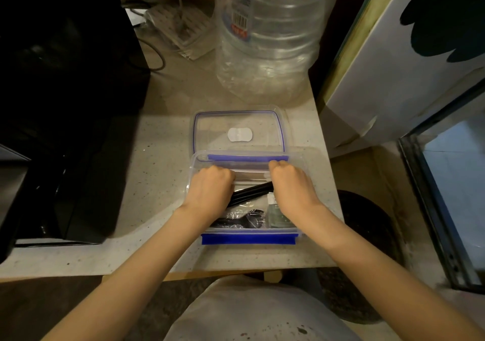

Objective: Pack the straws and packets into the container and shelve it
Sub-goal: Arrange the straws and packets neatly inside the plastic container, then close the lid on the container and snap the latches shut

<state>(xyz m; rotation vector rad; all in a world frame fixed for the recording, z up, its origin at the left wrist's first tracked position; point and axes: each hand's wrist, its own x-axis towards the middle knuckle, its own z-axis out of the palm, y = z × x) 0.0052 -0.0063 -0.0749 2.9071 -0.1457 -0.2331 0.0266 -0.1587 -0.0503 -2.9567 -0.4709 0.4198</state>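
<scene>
Both hands are down in the container (246, 238) now, a clear plastic box with blue clip flaps that sits on the speckled worktop (162, 156), close to its near edge. The left hand (210, 188) is curled over the left part of the box, knuckles up, and its fingers are folded under and out of sight, so whether they are clamped on anything I cannot tell. The right hand (291, 185) mirrors it on the right side, fingers likewise tucked under, grip hidden. Between the two hands run the black straws (252, 193), lying slantwise inside the box, their left ends hidden under the left hand and their right ends by the right one. At the near right corner of the box stands a pale greenish packet (278, 212), partly behind the right wrist. Along the near wall lies a crinkled clear wrapper with something dark in it (241, 218). The lid (238, 133) lies flat on the worktop just beyond the box, touching or overlapping its far rim, clear with a blue seal line and a white patch in the middle. Further back stands a large clear water bottle (267, 38). On the far left is a black appliance (60, 99).
</scene>
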